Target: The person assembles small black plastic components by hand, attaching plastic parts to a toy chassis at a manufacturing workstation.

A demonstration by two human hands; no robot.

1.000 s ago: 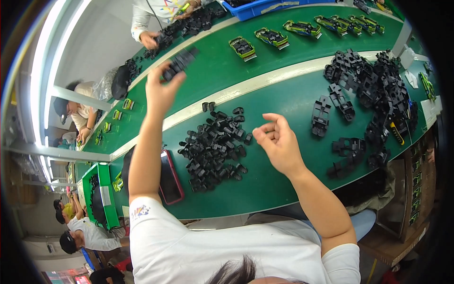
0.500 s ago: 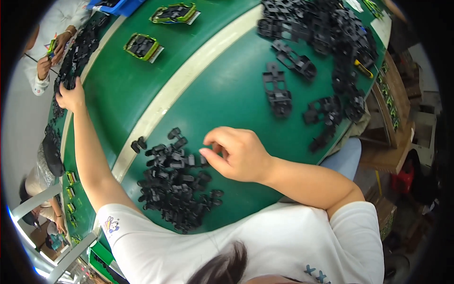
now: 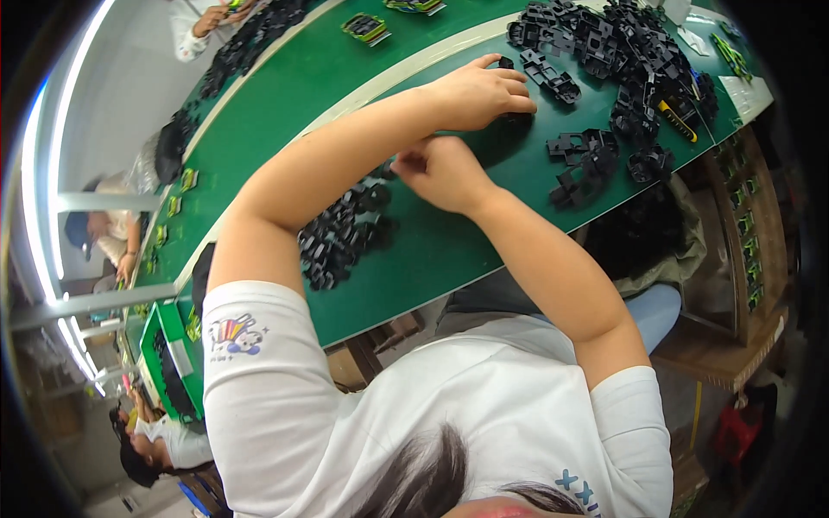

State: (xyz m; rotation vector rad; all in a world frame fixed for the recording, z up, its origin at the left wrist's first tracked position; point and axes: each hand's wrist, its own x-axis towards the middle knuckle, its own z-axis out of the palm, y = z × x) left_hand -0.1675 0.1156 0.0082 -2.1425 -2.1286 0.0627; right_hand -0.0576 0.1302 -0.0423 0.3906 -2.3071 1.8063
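Observation:
My left hand (image 3: 484,86) reaches across my body to the right and lies palm down on a black plastic frame piece (image 3: 521,115) at the edge of a big heap of black frames (image 3: 622,52). Its fingers close over the piece. My right hand (image 3: 440,173) sits just below my left forearm, next to a pile of small black parts (image 3: 345,233). Its fingers are curled in, and what they hold is hidden. Both hands are over the green table (image 3: 449,250).
More black frames (image 3: 579,173) and a yellow-handled tool (image 3: 678,121) lie at the right. Green-yellow assemblies (image 3: 367,28) ride the far belt beyond a pale strip (image 3: 380,86). Another person's hands (image 3: 211,17) work top left. A green bin (image 3: 173,363) stands at the left.
My left hand has come back from the far belt and swung right onto the frame heap. My right hand has stayed by the small parts. The view has tilted.

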